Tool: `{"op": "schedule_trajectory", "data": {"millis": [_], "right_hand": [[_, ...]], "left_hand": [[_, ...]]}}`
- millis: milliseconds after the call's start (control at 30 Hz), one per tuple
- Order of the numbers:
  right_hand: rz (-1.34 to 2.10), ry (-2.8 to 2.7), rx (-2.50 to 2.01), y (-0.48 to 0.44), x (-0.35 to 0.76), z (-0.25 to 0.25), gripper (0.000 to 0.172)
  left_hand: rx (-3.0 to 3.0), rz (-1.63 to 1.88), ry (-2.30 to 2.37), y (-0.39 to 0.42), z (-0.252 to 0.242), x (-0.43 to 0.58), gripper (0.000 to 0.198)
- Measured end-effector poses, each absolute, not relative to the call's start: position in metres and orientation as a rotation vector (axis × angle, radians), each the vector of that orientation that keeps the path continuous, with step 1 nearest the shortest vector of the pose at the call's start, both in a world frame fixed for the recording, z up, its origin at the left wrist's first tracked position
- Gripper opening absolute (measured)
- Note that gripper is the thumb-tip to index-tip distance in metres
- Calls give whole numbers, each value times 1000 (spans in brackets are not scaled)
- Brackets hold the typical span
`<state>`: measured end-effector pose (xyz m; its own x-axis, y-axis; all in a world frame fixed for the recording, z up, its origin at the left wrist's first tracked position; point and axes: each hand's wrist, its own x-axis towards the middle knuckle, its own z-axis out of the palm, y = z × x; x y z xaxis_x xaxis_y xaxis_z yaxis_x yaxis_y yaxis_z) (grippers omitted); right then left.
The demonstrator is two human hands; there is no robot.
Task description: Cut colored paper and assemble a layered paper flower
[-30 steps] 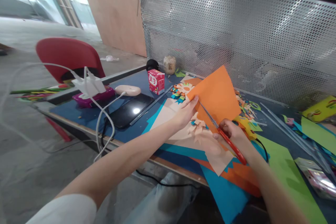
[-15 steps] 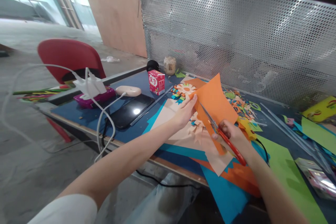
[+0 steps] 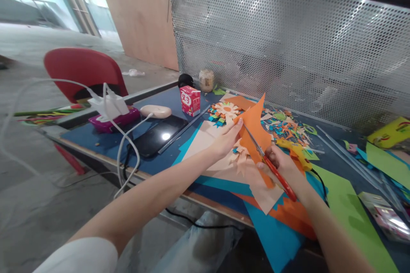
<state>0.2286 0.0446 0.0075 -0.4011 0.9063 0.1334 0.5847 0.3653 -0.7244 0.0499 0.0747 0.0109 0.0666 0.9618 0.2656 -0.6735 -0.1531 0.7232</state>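
Observation:
My left hand (image 3: 226, 140) pinches the near-left corner of an orange paper sheet (image 3: 255, 126) and holds it up on edge above the table. My right hand (image 3: 280, 163) grips red-handled scissors (image 3: 269, 165); their blades point up and left along the sheet's lower part. Under my hands lie a peach paper sheet (image 3: 208, 140), small peach cut-outs (image 3: 240, 155) and layered blue and orange sheets (image 3: 275, 226). A folded paper flower (image 3: 224, 111) in several colours lies just beyond my left hand.
Paper scraps (image 3: 282, 126) litter the table behind the sheet, before a perforated metal screen (image 3: 288, 47). To the left are a black tablet (image 3: 158, 134), a red-and-white carton (image 3: 190, 100), a white charger with cables (image 3: 109, 104) and a red chair (image 3: 81, 70). Green sheets (image 3: 349, 209) lie at right.
The orange sheet has turned from facing me to nearly edge-on, uncovering the scraps behind it. The scissors and my right hand have shifted slightly left along it.

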Motion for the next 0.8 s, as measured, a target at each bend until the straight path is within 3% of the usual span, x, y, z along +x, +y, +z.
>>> {"op": "schedule_trajectory", "data": {"millis": [300, 800], "right_hand": [[776, -2057, -1322, 43, 226, 9, 31], [737, -2047, -1300, 43, 226, 6, 29]], "left_hand": [[980, 1535, 411, 75, 11, 44, 40], [1140, 1494, 475, 71, 10, 44, 43]]}}
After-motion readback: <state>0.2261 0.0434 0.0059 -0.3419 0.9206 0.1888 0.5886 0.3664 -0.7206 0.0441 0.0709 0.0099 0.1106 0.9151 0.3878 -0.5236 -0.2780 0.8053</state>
